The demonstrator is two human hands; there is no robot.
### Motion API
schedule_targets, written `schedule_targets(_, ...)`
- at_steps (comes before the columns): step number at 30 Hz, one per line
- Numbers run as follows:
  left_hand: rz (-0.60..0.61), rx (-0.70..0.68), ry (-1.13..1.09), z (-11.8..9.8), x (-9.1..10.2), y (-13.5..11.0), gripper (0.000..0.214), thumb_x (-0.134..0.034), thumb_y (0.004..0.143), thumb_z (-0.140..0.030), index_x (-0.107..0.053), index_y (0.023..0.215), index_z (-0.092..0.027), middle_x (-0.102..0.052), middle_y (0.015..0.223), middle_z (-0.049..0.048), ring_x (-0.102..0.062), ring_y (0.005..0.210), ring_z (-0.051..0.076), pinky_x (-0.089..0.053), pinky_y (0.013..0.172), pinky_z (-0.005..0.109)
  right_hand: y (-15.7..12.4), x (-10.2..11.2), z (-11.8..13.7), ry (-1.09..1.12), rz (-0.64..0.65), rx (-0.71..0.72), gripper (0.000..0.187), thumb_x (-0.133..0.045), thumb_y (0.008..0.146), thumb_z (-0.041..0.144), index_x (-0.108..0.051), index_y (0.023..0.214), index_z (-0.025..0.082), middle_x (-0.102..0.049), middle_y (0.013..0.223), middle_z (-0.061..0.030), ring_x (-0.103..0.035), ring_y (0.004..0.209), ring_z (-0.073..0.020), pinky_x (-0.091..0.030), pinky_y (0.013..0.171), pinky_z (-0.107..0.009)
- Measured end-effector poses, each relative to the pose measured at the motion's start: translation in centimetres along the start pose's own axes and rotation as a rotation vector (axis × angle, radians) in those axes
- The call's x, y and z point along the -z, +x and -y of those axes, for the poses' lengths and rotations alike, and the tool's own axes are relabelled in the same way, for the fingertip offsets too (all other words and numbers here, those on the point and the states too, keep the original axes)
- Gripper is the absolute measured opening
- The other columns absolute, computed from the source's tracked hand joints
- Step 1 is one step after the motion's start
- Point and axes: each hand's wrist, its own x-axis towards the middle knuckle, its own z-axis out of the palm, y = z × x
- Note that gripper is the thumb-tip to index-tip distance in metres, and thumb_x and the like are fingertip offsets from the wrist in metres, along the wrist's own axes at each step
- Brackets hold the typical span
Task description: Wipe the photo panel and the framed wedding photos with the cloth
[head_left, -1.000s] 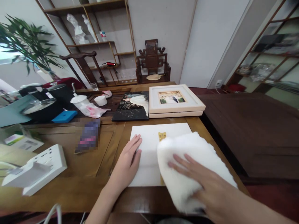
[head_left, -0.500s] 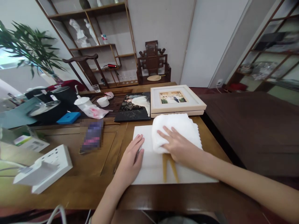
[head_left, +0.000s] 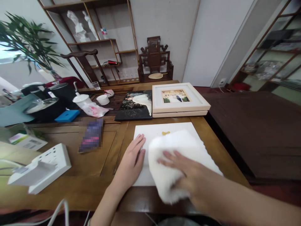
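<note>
A white flat panel point(head_left: 150, 130) lies on the wooden table in front of me. Near its far edge a small gold-coloured piece point(head_left: 166, 133) shows; the rest of it is hidden under a folded white towel point(head_left: 174, 142). My right hand point(head_left: 185, 172), blurred by motion, presses on the towel with its fingers partly spread and its thumb bent at the near side. The towel hangs past the panel's near edge. My left hand point(head_left: 133, 160) rests flat on the panel's left edge, fingers stretched out.
Beyond the panel are stacked pale picture frames point(head_left: 181, 97) and a dark photo panel point(head_left: 136, 105). To the left lie a white power strip point(head_left: 50, 168), a blurred-out purple item point(head_left: 91, 135), a blue box point(head_left: 67, 115), a white teapot point(head_left: 82, 99) and dark pots point(head_left: 47, 110).
My right hand has drawn the towel toward me, from the panel's far part to its near edge. The gold legs are now covered and their far end shows. My left hand stays in place.
</note>
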Motion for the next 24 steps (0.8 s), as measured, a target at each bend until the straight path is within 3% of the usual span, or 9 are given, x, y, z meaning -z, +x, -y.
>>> schedule_targets(5, -0.003, -0.004, 0.003, 0.0, 0.0, 0.2, 0.042, -0.040, 0.092, -0.027, -0.051, 0.130, -0.011, -0.045, 0.142, 0.0131, -0.036, 0.135, 0.023, -0.029, 0.112, 0.045, 4.9, 1.7, -4.2, 0.015, -0.067, -0.154, 0.063, -0.038, 0.059, -0.006, -0.063, 0.112, 0.016, -0.053, 0.134, -0.0117, -0.032, 0.133, -0.0259, -0.031, 0.107, -0.047)
schedule_targets(10, 0.003, 0.003, 0.013, -0.2, 0.1, 0.2, 0.043, -0.040, 0.092, -0.028, -0.052, 0.129, -0.010, -0.045, 0.142, 0.0135, -0.037, 0.135, 0.024, -0.029, 0.112, 0.045, 7.1, 1.1, -5.6, -0.154, -0.064, -0.196, 0.062, -0.041, 0.063, -0.006, -0.060, 0.119, 0.012, -0.048, 0.137, -0.0175, -0.028, 0.134, -0.0333, -0.025, 0.107, -0.054)
schedule_targets(14, -0.005, -0.017, 0.011, 0.0, 0.1, 0.1, 0.042, -0.040, 0.092, -0.027, -0.052, 0.129, -0.011, -0.045, 0.141, 0.0135, -0.037, 0.135, 0.023, -0.029, 0.112, 0.046, 5.4, -0.7, -2.9, -0.327, -0.043, -0.115, 0.036, -0.050, 0.073, 0.001, -0.069, 0.102, 0.010, -0.042, 0.139, -0.0223, -0.027, 0.132, -0.0423, -0.024, 0.104, -0.062)
schedule_targets(16, -0.007, -0.017, 0.010, 0.1, 0.0, 0.1, 0.042, -0.040, 0.092, -0.026, -0.051, 0.129, -0.010, -0.045, 0.142, 0.0140, -0.036, 0.135, 0.024, -0.029, 0.112, 0.046, 3.6, -2.4, -0.9, -0.373, -0.107, -0.037, 0.019, -0.055, 0.079, 0.010, -0.072, 0.088, 0.013, -0.045, 0.138, -0.0216, -0.032, 0.129, -0.0439, -0.028, 0.101, -0.065)
schedule_targets(18, -0.006, -0.014, 0.003, 0.2, -0.1, 0.0, 0.042, -0.039, 0.092, -0.026, -0.051, 0.130, -0.011, -0.045, 0.142, 0.0139, -0.036, 0.135, 0.023, -0.029, 0.113, 0.046, 1.8, -4.4, 0.8, -0.386, -0.191, 0.032, 0.018, -0.055, 0.083, 0.018, -0.071, 0.077, 0.014, -0.048, 0.136, -0.0184, -0.038, 0.127, -0.0428, -0.032, 0.099, -0.065)
schedule_targets(21, -0.005, -0.014, -0.014, 0.2, -0.1, 0.0, 0.041, -0.040, 0.092, -0.025, -0.051, 0.130, -0.013, -0.044, 0.143, 0.0125, -0.035, 0.136, 0.023, -0.028, 0.113, 0.045, -0.3, -6.2, 2.1, -0.336, -0.261, 0.144, 0.025, -0.050, 0.086, 0.026, -0.071, 0.094, 0.014, -0.054, 0.132, -0.0143, -0.042, 0.125, -0.0381, -0.038, 0.099, -0.060)
schedule_targets(24, -0.001, -0.004, -0.022, 0.3, -0.1, 0.0, 0.042, -0.041, 0.092, -0.026, -0.050, 0.131, -0.013, -0.044, 0.143, 0.0125, -0.034, 0.136, 0.023, -0.027, 0.114, 0.045, -0.7, -4.6, 1.8, -0.178, -0.188, 0.215, 0.029, -0.046, 0.083, 0.019, -0.069, 0.100, 0.019, -0.056, 0.130, -0.0082, -0.044, 0.126, -0.0317, -0.038, 0.102, -0.053)
